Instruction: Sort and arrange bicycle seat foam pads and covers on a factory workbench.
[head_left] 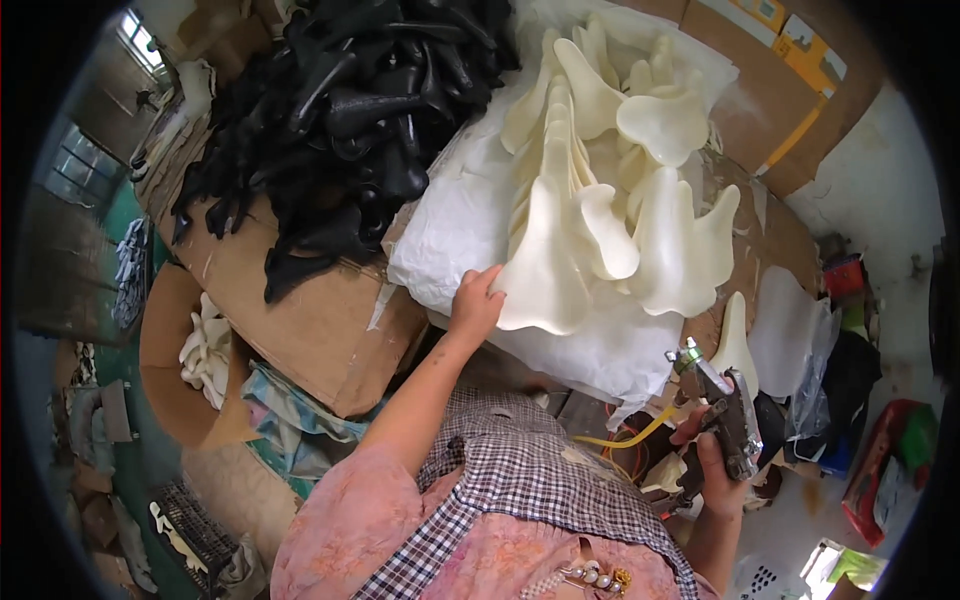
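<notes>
At the near left edge of a pile of cream saddle pads, my left hand point(477, 305) pinches the rim of a wide cream bicycle saddle pad point(547, 265). Its narrow nose points away from me, among several more overlapping pads. At the lower right, my right hand point(715, 470) is wrapped round a metal spray gun point(738, 425). The gun's silver head tilts up and left, apart from the pads. A yellow hose point(635, 432) runs close beside it; where it joins is hidden. One separate cream pad point(735, 345) stands just beyond the gun.
White plastic sheeting point(455, 235) lies under the cream pads. Glossy black saddle-shaped pieces point(370, 110) are heaped on cardboard point(300, 325) at the far left. A round cardboard bin point(165, 370) on the left holds cream pieces. A red container point(880, 470) sits at the right.
</notes>
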